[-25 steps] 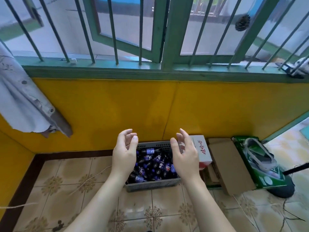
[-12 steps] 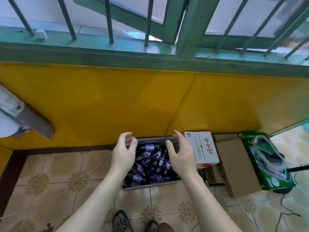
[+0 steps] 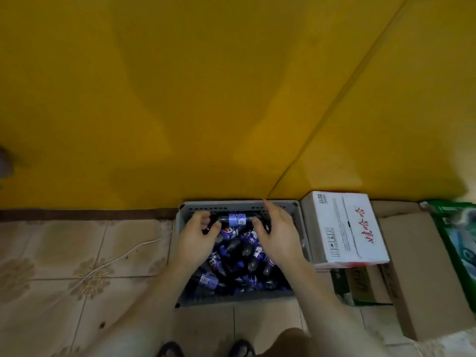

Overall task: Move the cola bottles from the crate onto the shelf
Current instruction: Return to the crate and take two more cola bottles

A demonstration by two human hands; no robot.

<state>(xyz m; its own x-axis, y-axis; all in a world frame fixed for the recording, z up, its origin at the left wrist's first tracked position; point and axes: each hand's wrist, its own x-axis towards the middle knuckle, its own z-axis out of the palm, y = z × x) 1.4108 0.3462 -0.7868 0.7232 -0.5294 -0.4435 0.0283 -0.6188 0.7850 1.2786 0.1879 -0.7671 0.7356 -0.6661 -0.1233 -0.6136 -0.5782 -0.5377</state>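
Observation:
A grey plastic crate (image 3: 231,299) stands on the tiled floor against the yellow wall, filled with several dark cola bottles with blue labels lying jumbled. One cola bottle (image 3: 236,219) lies crosswise on top at the far end. My left hand (image 3: 195,238) curls its fingers around that bottle's cap end. My right hand (image 3: 279,240) hovers at the bottle's other end, fingers spread, thumb touching its base. No shelf is in view.
A white carton (image 3: 345,228) with red writing sits right beside the crate, on other boxes. Brown cardboard (image 3: 422,274) and a green package (image 3: 461,228) lie further right. A white cable (image 3: 116,258) runs across the tiles on the left. My feet (image 3: 170,350) stand just before the crate.
My head has tilted down, so the window is out of view. Both hands dropped from above the crate into it, and my left hand closed on the top bottle's end.

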